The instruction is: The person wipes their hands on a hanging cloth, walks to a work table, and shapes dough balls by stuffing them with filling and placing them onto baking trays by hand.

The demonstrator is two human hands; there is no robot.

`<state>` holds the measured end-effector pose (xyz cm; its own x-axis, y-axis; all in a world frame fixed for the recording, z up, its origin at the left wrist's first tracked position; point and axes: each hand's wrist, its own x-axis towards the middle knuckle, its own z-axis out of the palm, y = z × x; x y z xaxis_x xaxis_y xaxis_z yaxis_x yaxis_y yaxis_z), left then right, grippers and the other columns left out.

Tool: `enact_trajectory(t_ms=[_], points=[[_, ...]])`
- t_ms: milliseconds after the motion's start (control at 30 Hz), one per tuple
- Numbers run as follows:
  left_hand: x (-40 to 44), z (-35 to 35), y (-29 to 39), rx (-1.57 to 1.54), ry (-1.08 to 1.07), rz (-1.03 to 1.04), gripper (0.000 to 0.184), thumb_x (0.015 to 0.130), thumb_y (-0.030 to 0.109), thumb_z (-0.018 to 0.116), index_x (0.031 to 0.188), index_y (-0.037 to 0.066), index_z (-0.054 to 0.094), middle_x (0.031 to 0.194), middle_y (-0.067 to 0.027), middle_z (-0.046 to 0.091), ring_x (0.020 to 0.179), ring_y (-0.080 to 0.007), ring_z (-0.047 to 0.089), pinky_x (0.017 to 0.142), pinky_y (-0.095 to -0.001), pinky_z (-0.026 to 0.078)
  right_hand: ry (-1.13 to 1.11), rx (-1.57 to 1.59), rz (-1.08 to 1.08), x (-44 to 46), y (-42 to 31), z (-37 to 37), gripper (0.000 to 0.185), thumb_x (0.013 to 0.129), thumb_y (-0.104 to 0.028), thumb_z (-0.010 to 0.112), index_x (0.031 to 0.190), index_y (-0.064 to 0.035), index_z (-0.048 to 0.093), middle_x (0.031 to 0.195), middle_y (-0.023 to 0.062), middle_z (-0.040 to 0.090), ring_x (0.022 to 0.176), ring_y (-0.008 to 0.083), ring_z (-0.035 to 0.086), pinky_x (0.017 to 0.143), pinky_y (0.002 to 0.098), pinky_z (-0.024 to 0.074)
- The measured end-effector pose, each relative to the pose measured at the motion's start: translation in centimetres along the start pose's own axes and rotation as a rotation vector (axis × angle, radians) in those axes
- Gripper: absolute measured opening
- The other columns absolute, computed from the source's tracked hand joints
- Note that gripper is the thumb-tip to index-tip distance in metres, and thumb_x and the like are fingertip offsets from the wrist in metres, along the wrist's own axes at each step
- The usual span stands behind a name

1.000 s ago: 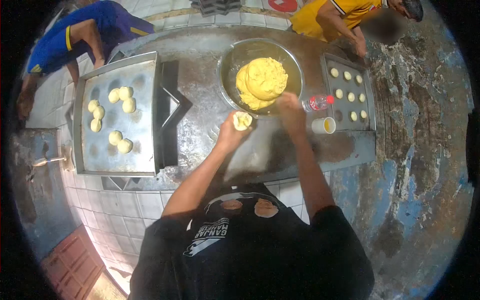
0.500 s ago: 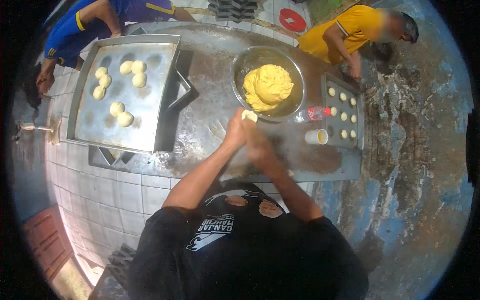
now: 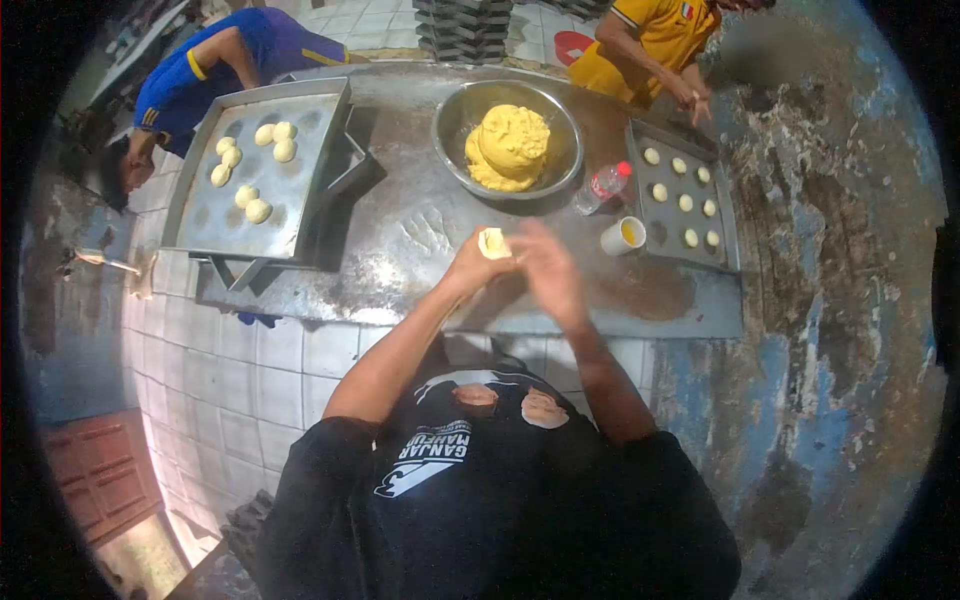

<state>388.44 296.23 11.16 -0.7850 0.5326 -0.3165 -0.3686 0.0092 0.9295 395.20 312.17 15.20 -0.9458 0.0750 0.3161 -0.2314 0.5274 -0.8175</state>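
My left hand [image 3: 474, 268] is closed round a pale piece of dough [image 3: 493, 243], which shows above the thumb and fingers. Close beside it on the right is my right hand [image 3: 548, 268], its fingers smeared by motion. Just beyond both hands stands a steel bowl [image 3: 566, 160] holding a large mound of soft yellow dough [image 3: 512, 140]. A pale smear [image 3: 427, 232] marks the metal tabletop [image 3: 400, 120] left of my left hand.
At the left, a large metal tray [image 3: 240, 235] bears several dough balls. A smaller tray [image 3: 665, 238] at the right holds more. Between it and the bowl are a plastic bottle [image 3: 604, 186] and a white cup [image 3: 618, 238]. Two people [image 3: 215, 65] [image 3: 640, 45] are beyond the table.
My right hand has moved off my left hand to the right, and more of the dough shows. The view has shifted. The person in yellow has brought both hands together by the small tray.
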Motion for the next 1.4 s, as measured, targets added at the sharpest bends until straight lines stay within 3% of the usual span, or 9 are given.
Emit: enact_trajectory(t_ms=[100,233,433,567,733,933,1067,1300,1400], points=[[-2.6,2.6,0.2,-0.407,-0.223,-0.028,0.029,0.096,0.025,0.071,0.115,0.005,0.059,0.093,-0.0025,0.065,0.088,-0.0165,0.064,0.076,-0.029,0.052,0.064,0.061,0.09,-2.7,1.2,-1.7,0.032,0.095,-0.007,0.062,0.126,-0.0051,0.065,0.119,0.0098,0.073,0.108,0.0234,0.069,0.098,0.0364,0.0519],[-5.3,6.8,-1.3,-0.09,0.214,0.164,0.043,0.102,0.038,0.062,0.126,0.002,0.068,0.109,-0.007,0.073,0.101,-0.0182,0.067,0.089,-0.0341,0.052,0.03,-0.005,0.218,-6.3,-1.2,-2.6,0.022,0.094,-0.008,0.068,0.114,-0.0008,0.067,0.112,0.0088,0.072,0.1,0.0186,0.068,0.092,0.0345,0.0536],[-9.9,8.0,-3.2,0.409,0.071,0.237,0.057,0.099,0.04,0.064,0.145,0.006,0.056,0.123,-0.0202,0.07,0.119,-0.0345,0.064,0.099,-0.0394,0.048,-0.026,1.159,0.742,-11.3,3.7,-2.8,0.016,0.093,-0.006,0.071,0.107,0.0009,0.068,0.102,0.0056,0.071,0.093,0.0137,0.065,0.089,0.0308,0.0522],[-11.0,7.2,-6.1,0.691,-0.082,0.057,0.067,0.089,0.032,0.075,0.148,0.008,0.051,0.118,-0.0229,0.07,0.106,-0.04,0.068,0.092,-0.0425,0.052,-0.297,0.071,0.073,-13.3,1.0,-3.8,0.014,0.089,-0.003,0.065,0.101,-0.0026,0.072,0.096,0.0132,0.071,0.089,0.0276,0.069,0.08,0.0334,0.0551],[-12.5,5.0,-10.3,1.097,-0.12,0.05,0.035,0.088,0.027,0.073,0.109,-0.002,0.07,0.105,-0.0287,0.07,0.099,-0.0447,0.066,0.087,-0.0423,0.054,-0.477,0.729,0.548,-14.1,1.0,-4.0,0.015,0.091,-0.007,0.067,0.105,-0.0015,0.073,0.096,0.0102,0.074,0.082,0.0192,0.071,0.079,0.034,0.0573],[-14.6,3.7,-12.1,0.451,-0.061,-0.326,0.042,0.097,0.041,0.069,0.096,-0.001,0.074,0.09,-0.0069,0.067,0.083,-0.0177,0.062,0.077,-0.0331,0.051,0.2,0.373,0.929,-15.3,19.2,-6.8,0.025,0.09,-0.015,0.072,0.112,-0.0041,0.073,0.099,0.0086,0.075,0.086,0.016,0.07,0.08,0.0335,0.0543],[-14.7,5.2,-10.4,0.186,0.02,-0.351,0.051,0.104,0.047,0.054,0.119,0.002,0.074,0.123,-0.0111,0.068,0.107,-0.0241,0.064,0.094,-0.0352,0.049,-0.116,-0.387,0.687,-14.0,21.8,-6.8,0.027,0.091,-0.023,0.073,0.112,-0.0056,0.073,0.1,0.0062,0.074,0.09,0.0162,0.069,0.079,0.0345,0.0535],[-12.3,5.2,-8.6,0.269,0.119,0.078,0.096,0.102,0.048,0.058,0.163,0.006,-0.003,0.149,-0.0145,0.054,0.125,-0.0243,0.06,0.103,-0.032,0.049,-0.312,0.632,0.502,-8.5,2.9,-4.6,0.028,0.088,-0.017,0.075,0.113,-0.0071,0.067,0.096,0.0034,0.07,0.091,0.0124,0.065,0.079,0.032,0.0528],[-13.9,5.7,-4.4,0.158,0.101,0.264,0.09,0.094,0.025,0.075,0.16,0.001,0.019,0.128,-0.0109,0.062,0.111,-0.0142,0.058,0.097,-0.0291,0.048,-0.768,0.42,0.322,-5.0,0.2,-1.7,0.034,0.09,-0.006,0.069,0.123,0.0001,0.062,0.104,0.0072,0.071,0.094,0.014,0.066,0.08,0.0293,0.0543]])
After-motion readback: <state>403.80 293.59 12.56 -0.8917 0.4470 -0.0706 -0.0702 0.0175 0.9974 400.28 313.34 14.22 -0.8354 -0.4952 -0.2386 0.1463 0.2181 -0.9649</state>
